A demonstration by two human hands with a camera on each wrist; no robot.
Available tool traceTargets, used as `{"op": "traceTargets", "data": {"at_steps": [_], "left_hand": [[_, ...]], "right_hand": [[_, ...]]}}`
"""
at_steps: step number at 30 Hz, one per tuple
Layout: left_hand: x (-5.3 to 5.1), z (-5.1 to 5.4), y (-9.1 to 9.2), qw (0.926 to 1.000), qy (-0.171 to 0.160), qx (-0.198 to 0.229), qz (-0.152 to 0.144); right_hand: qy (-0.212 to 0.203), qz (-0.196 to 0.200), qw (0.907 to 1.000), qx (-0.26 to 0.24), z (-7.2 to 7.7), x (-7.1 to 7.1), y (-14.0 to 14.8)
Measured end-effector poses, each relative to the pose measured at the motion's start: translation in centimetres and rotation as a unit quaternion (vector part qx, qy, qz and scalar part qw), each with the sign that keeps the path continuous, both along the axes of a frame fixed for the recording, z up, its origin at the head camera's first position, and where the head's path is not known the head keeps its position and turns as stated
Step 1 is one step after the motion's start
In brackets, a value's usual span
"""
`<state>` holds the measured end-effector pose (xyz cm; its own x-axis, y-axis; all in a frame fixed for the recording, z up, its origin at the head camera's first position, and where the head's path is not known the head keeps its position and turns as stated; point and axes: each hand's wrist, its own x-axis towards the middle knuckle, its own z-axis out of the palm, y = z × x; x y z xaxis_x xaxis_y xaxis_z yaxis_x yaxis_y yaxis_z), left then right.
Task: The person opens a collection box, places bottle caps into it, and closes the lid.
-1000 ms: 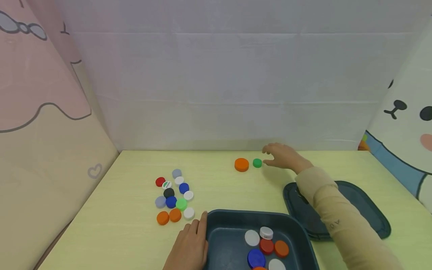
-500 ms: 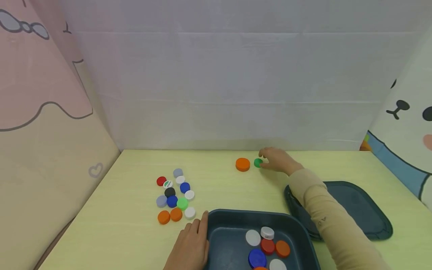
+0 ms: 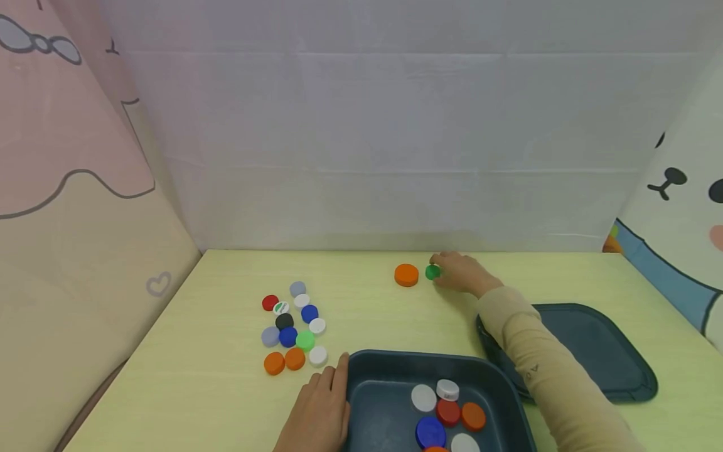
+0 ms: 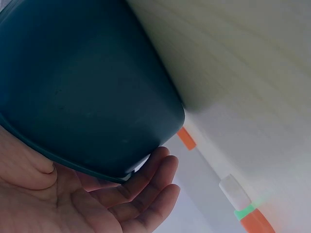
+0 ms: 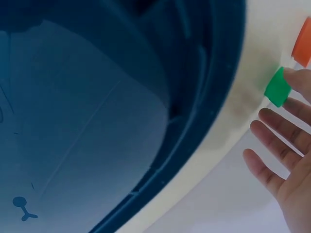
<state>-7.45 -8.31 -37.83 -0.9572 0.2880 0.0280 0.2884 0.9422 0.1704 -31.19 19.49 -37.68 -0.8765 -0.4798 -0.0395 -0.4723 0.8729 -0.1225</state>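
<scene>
At the far side of the table, my right hand (image 3: pixel 462 274) pinches a green bottle cap (image 3: pixel 432 272) between thumb and index finger. The right wrist view shows the green cap (image 5: pixel 278 88) on the table surface, the other fingers spread beside it. An orange cap (image 3: pixel 406 275) lies just left of it. My left hand (image 3: pixel 317 408) holds the left rim of a dark blue plastic box (image 3: pixel 418 359). Inside are several white, red, orange and blue caps (image 3: pixel 430 433). From the left wrist, fingers (image 4: pixel 141 194) show against the outer wall of the box (image 4: pixel 92 97).
Several loose caps (image 3: pixel 288 337) in mixed colours lie grouped on the left of the table (image 3: pixel 186 389). A dark lid (image 3: pixel 593 351) rests on the right, partly under the right sleeve (image 3: pixel 542 358). A white sheet (image 3: pixel 361 125) hangs behind the table.
My right hand has moved slightly left and lower, from beside the green cap to fingers closed on it. The left hand stays at the box rim.
</scene>
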Motion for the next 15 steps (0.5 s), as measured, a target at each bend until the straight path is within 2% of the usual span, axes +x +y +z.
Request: {"op": "traceTargets", "data": {"at_steps": [6, 15], "left_hand": [[-0.09, -0.13, 0.04, 1.0000, 0.002, 0.003, -0.006], [-0.09, -0.09, 0.04, 1.0000, -0.003, 0.005, -0.004]], "right_hand": [[0.013, 0.010, 0.9997, 0.018, -0.46, -0.17, 0.00], [0.017, 0.004, 0.9993, 0.034, -0.56, -0.18, -0.05]]}}
